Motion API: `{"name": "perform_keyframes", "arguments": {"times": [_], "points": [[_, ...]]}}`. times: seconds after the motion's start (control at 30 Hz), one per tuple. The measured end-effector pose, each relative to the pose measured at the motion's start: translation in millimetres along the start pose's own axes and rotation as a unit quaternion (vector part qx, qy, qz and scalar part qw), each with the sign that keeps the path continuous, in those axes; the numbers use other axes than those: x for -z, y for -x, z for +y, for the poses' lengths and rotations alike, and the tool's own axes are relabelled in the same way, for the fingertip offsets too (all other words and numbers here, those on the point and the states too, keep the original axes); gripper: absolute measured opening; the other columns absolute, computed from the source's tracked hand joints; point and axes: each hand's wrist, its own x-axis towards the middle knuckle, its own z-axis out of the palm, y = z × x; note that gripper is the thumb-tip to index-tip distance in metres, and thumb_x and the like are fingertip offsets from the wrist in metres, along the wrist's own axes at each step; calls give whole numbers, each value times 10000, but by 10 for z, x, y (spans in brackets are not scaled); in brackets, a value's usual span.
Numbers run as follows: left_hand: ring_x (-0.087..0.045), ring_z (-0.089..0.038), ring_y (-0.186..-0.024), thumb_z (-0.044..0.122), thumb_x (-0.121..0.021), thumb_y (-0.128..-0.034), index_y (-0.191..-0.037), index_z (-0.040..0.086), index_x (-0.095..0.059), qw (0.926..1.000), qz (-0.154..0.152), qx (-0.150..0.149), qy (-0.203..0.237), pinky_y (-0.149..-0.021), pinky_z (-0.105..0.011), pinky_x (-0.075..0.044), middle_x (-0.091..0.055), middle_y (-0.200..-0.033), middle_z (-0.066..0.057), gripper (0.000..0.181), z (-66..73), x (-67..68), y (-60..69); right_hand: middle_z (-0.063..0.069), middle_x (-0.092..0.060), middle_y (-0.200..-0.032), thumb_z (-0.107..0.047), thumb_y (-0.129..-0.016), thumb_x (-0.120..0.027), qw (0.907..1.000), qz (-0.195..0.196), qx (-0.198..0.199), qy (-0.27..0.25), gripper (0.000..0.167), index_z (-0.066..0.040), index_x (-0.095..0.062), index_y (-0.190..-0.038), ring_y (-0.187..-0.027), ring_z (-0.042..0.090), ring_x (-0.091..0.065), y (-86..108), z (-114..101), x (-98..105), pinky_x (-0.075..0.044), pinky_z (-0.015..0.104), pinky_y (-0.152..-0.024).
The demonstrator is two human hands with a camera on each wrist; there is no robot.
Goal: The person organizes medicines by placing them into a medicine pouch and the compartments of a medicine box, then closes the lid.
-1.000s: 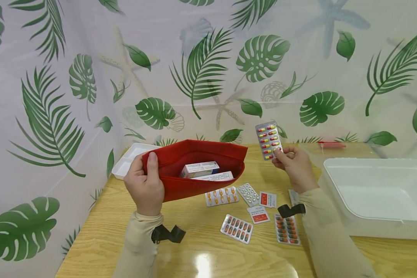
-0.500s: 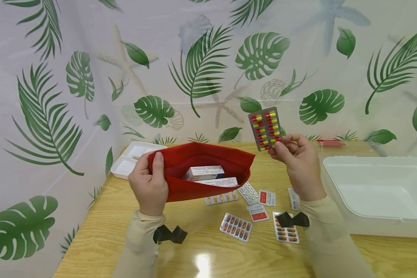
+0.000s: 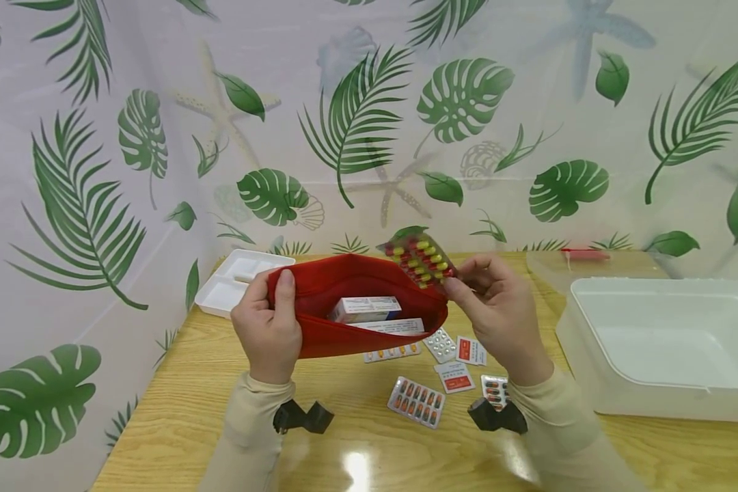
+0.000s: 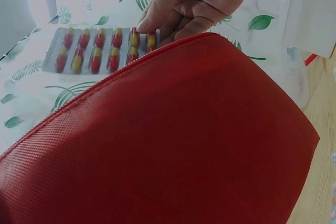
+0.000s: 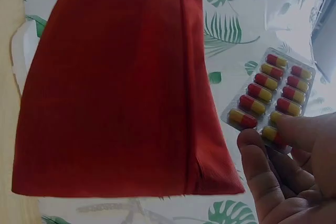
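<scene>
My left hand (image 3: 269,328) grips the left end of a red zip pouch (image 3: 329,339), thumb over its rim, and the pouch's mouth gapes toward me. Two white medicine boxes (image 3: 369,309) show inside it. At the pouch's right end, my right hand (image 3: 498,314) pinches a blister pack of red and yellow capsules (image 3: 419,261) by one edge. The pack is tilted and slightly blurred, over the far rim of the mouth in the head view. In the right wrist view the capsule pack (image 5: 270,95) stands apart from the pouch (image 5: 105,93).
On the wooden table lie blister packs of dark and orange capsules (image 3: 416,402), a silver tablet pack (image 3: 441,345) and red-and-white packets (image 3: 455,377). A white bin (image 3: 658,403) stands right, a clear lid (image 3: 590,265) behind it. A white divided tray (image 3: 218,294) sits back left.
My right hand has brought the capsule blister pack left and down, from beside the pouch to over its mouth, tilting it. The left hand and pouch have shifted slightly right.
</scene>
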Motion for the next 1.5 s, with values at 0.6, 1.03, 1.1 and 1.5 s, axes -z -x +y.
{"name": "perform_keyframes", "arguments": {"times": [0.6,1.03,1.1,1.5], "points": [[-679,-186,-714,102,-583,-955,-950,-25,-695,9991,-385,-167,55,-638,-295,-574,-717,-843,-98,170,54,-50,93,12,-709,-934,-9,-842,-716,9849,-337,526,1613,151,-92,-646,-948,-816,112,-685,115,118,-280,-545,187,-691],[-687,-189,-705,65,-586,-942,-944,-27,-696,9975,-558,-424,131,-609,-312,-574,-720,-848,-111,143,69,-87,113,-12,-713,-854,-111,-800,-788,9579,-232,676,2780,132,-120,-701,-899,-733,59,-649,135,161,-370,-558,287,-647],[-687,-200,-701,59,-587,-939,-941,-26,-698,9977,-509,-434,124,-608,-305,-573,-719,-844,-117,140,72,-89,119,-8,-717,-853,-111,-797,-790,9552,-271,736,2853,119,-116,-721,-894,-748,73,-661,139,160,-376,-563,297,-663],[-671,-210,-675,37,-588,-930,-922,-38,-700,9974,-462,-368,407,-604,-286,-568,-709,-812,-138,136,104,-117,116,7,-719,-940,-113,-820,-761,9375,-753,1053,3230,136,-95,-763,-955,-864,140,-673,159,161,-360,-560,366,-781]]}}
